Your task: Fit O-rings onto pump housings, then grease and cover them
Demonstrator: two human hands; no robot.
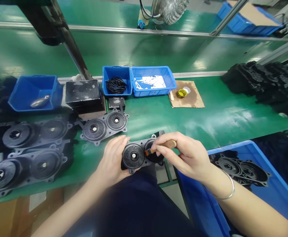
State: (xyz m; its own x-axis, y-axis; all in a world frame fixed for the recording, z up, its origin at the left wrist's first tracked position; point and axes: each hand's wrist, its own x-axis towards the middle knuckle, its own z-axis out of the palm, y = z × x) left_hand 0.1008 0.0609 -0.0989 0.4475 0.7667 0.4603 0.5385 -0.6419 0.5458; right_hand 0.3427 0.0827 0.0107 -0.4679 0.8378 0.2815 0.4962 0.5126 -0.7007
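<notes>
My left hand point(114, 161) grips the left end of a black housing point(133, 157) with two round wells, holding it over the near edge of the bench. Between the fingers of my right hand point(183, 153) is a small brush point(169, 144) with a wooden handle. Its orange-brown tip meets the housing near the right-hand well, partly covered by my fingers. Just beyond my left hand, a similar housing point(105, 126) lies on the green bench. An open yellow pot point(181, 93) stands farther back on a stained piece of cardboard point(194, 95).
More housings point(35, 148) sit at left, and others are stacked at far right point(252, 79). Blue bins hold black rings point(116, 85), white sticks point(151, 82) and a metallic object point(40, 101). A large blue crate point(252, 144) with housings stands beside my right arm.
</notes>
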